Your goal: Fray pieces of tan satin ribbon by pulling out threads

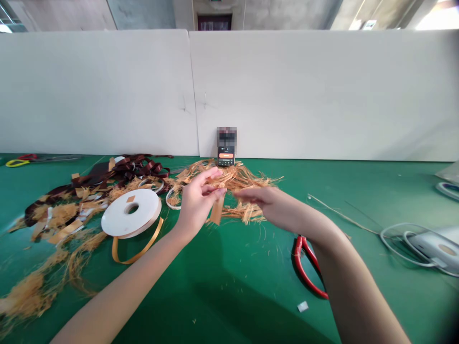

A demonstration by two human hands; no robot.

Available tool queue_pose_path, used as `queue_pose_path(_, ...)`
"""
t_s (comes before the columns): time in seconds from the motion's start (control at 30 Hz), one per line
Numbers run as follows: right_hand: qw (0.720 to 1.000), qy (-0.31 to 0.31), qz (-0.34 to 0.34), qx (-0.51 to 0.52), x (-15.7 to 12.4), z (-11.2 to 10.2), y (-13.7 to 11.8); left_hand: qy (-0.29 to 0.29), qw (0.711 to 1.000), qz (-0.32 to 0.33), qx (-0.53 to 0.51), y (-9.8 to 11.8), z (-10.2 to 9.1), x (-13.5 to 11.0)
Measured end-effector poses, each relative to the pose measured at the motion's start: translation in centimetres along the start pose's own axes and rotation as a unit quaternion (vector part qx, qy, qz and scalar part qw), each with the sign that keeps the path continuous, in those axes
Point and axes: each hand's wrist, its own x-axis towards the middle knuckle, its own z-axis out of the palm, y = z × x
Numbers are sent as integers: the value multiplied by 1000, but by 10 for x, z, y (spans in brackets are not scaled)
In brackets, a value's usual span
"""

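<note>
Between the thumb and fingers of my left hand [199, 200] is pinched a short piece of tan ribbon [216, 211], its free end hanging down. My right hand [260, 198] is held just to the right of it, palm down, fingers stretched toward the ribbon; its fingertips look apart from it and its thumb is mostly hidden. Beneath and behind both hands lies a loose heap of tan frayed fibres [247, 177]. To the left, a white spool [143, 205] of tan ribbon lies flat, with a loop of ribbon [138, 260] trailing from it.
A phone [226, 148] leans against the white partition [287, 95]. Red-handled scissors [304, 272] lie below my right forearm. Dark brown ribbon [143, 167] and frayed scraps [64, 212] pile up at left, near yellow-and-red-handled scissors [21, 161]. A white device with a cable [437, 243] is at right.
</note>
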Motion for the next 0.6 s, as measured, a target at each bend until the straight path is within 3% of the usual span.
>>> queue_pose_path(0.1, 986, -158, -20, 46, -1, -1, -2, 1, 1000, 6, 5, 1, -3, 3)
queue_pose_path(0.17, 971, -175, -98, 127, -2, -2, -7, -6, 1000, -1, 4, 0, -4, 4)
queue_pose_path(0.27, 972, -46, -158, 165, -1, -3, -8, -16, 1000, -9, 4, -2, -4, 4)
queue_pose_path(0.33, 985, 41, -115, 118, 0, -1, -3, -16, 1000, -9, 6, -2, -5, 4)
queue_pose_path(0.37, 992, 55, -73, 83, 1, 0, -1, -13, 1000, -7, 8, -2, -5, 4)
queue_pose_path(0.4, 997, 38, -30, 51, 1, 1, 2, -9, 1000, -3, 11, -2, -6, 4)
queue_pose_path(0.47, 997, -71, 11, 33, 0, 1, 2, -6, 1000, 0, 15, -1, -6, 4)
queue_pose_path(0.53, 977, -188, -29, 92, -1, -1, -1, -7, 1000, -3, 11, -1, -6, 4)
queue_pose_path(0.6, 961, -192, -100, 171, -2, -4, -5, -12, 1000, -11, 0, 0, -6, 4)
